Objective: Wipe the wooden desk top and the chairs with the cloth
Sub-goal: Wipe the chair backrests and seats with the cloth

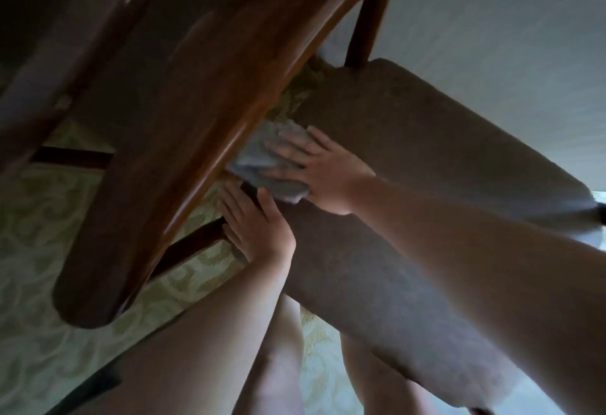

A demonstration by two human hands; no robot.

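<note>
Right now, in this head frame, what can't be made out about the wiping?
- Cloth: partly hidden under the right hand and behind the chair's wooden armrest.
- Left hand: fingertips blurred at the seat edge; unclear what they touch.
- Desk top: not identifiable; dark blurred wood fills the upper left.
- Seat: cleanliness unreadable, dim and motion-blurred.
- Chair legs: mostly hidden.

So the cloth [267,160] sits on the chair seat [410,191], right hand [323,173] flat on top, left hand [257,226] at the seat's left edge, backrest [170,139] just left.
</note>
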